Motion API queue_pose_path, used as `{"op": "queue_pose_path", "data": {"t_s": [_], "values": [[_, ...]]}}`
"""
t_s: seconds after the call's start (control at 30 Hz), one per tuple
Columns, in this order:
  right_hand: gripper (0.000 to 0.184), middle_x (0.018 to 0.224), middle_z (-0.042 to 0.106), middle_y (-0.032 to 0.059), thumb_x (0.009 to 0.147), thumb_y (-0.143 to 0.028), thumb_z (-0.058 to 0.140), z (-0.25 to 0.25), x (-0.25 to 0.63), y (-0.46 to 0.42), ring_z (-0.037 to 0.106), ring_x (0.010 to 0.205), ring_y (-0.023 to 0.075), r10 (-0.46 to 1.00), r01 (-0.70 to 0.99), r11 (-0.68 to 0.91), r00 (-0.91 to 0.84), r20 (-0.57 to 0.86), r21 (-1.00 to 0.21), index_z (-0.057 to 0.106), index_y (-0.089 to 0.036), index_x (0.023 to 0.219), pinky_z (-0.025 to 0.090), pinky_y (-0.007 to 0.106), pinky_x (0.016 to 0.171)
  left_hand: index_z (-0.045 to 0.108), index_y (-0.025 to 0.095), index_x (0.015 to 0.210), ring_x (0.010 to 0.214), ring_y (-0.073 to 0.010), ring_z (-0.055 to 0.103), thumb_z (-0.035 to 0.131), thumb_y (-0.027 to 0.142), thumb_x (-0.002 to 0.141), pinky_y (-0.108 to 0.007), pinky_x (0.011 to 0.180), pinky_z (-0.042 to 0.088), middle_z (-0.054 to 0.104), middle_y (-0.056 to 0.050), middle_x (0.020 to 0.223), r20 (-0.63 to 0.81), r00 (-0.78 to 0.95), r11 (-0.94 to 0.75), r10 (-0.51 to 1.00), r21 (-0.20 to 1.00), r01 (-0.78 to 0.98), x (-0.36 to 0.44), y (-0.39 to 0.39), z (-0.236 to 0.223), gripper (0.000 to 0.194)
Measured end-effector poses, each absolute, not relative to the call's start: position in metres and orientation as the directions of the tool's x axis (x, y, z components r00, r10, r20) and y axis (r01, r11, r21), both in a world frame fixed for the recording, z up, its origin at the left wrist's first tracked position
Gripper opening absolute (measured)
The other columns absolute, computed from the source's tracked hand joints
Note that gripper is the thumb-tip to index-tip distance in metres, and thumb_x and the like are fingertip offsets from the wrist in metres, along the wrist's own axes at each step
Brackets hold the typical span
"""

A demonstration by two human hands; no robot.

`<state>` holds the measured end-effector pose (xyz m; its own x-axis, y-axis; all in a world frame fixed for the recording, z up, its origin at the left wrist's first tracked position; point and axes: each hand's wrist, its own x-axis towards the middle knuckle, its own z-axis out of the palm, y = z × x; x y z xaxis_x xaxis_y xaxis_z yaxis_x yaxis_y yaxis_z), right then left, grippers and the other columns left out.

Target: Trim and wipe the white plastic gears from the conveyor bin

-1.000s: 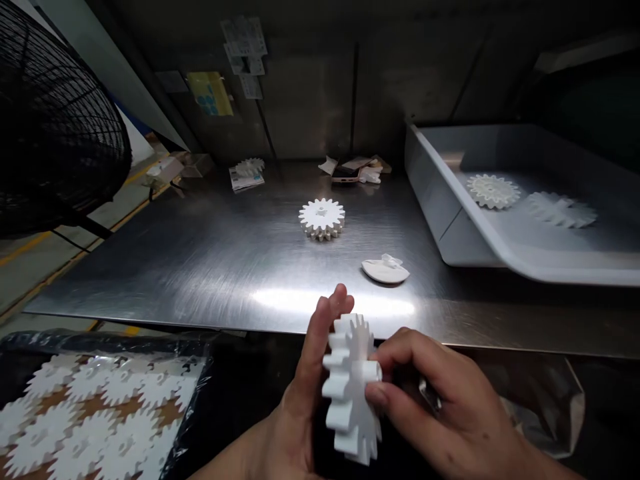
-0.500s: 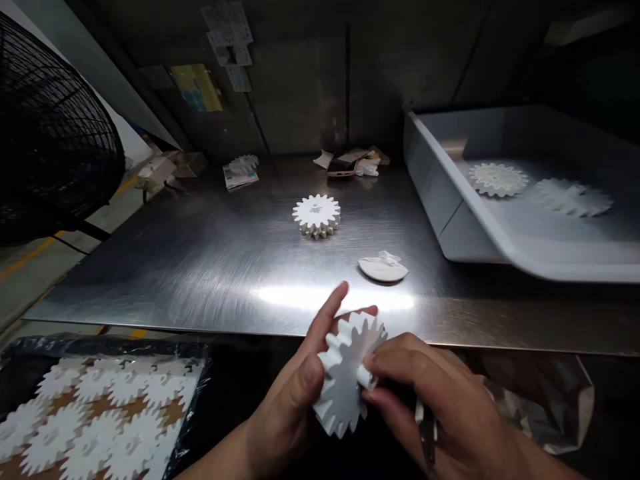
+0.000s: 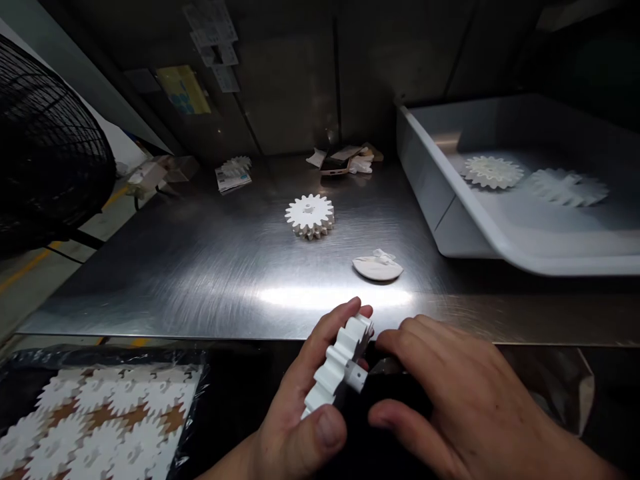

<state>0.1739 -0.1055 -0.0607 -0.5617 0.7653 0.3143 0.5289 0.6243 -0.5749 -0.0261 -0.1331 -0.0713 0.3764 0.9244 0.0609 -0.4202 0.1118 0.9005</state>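
Observation:
My left hand [image 3: 300, 417] grips a white plastic gear [image 3: 340, 363] edge-on, thumb at its lower rim and fingers behind it, just below the front edge of the steel table [image 3: 200, 267]. The gear's short hub points toward my right hand [image 3: 460, 400]. That hand is curled close to the hub, fingertips almost touching it. A small dark object shows under its fingers; I cannot make out what it is.
Another white gear [image 3: 309, 215] lies mid-table, with a white scrap [image 3: 377, 267] nearer me. A grey tray [image 3: 435, 193] at right holds two gears [image 3: 493, 171]. A bag-lined box of several gears [image 3: 100, 413] sits lower left, a black fan [image 3: 45, 167] at left, and a phone and papers [image 3: 340, 162] at the back.
The gear in my hands has tilted from nearly face-on to edge-on and dropped lower. My left thumb slid to its lower rim, and my right hand came off the hub.

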Motion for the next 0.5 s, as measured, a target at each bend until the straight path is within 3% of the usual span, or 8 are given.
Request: {"op": "queue_pose_path", "data": {"t_s": [0.13, 0.3, 0.5], "values": [[0.035, 0.078, 0.061, 0.0003, 0.101, -0.052, 0.045, -0.0597, 0.1703, -0.1026, 0.054, 0.065, 0.0221, 0.747, 0.605, 0.660, -0.595, 0.298, -0.445, 0.055, -0.021, 0.089, 0.032, 0.033, 0.057, 0.044, 0.034, 0.146, 0.138, -0.0307, 0.040, 0.060, 0.054, 0.089, -0.039, 0.116, 0.031, 0.044, -0.005, 0.152, 0.067, 0.352, 0.050, 0.934, 0.948, -0.313, -0.0231, -0.1321, -0.0703, 0.062], [0.034, 0.078, 0.060, -0.0001, 0.102, -0.051, 0.042, -0.0592, 0.1705, -0.1028, 0.053, 0.067, 0.0228, 0.735, 0.617, 0.674, -0.612, 0.290, -0.406, 0.053, -0.023, 0.087, 0.030, 0.034, 0.060, 0.048, 0.032, 0.144, 0.135, -0.0368, 0.042, 0.060, 0.061, 0.086, -0.049, 0.116, 0.029, 0.047, -0.008, 0.148, 0.078, 0.312, -0.003, 0.947, 0.973, -0.231, -0.0210, -0.1373, -0.0684, 0.066], [0.035, 0.076, 0.057, -0.0004, 0.103, -0.051, 0.040, -0.0596, 0.1727, -0.1048, 0.050, 0.066, 0.0225, 0.731, 0.621, 0.680, -0.610, 0.306, -0.390, 0.052, -0.023, 0.085, 0.027, 0.034, 0.060, 0.049, 0.031, 0.143, 0.134, -0.0384, 0.042, 0.060, 0.062, 0.085, -0.052, 0.116, 0.027, 0.048, -0.009, 0.147, 0.095, 0.291, -0.032, 0.952, 0.977, -0.213, -0.0197, -0.1395, -0.0677, 0.067]]}}
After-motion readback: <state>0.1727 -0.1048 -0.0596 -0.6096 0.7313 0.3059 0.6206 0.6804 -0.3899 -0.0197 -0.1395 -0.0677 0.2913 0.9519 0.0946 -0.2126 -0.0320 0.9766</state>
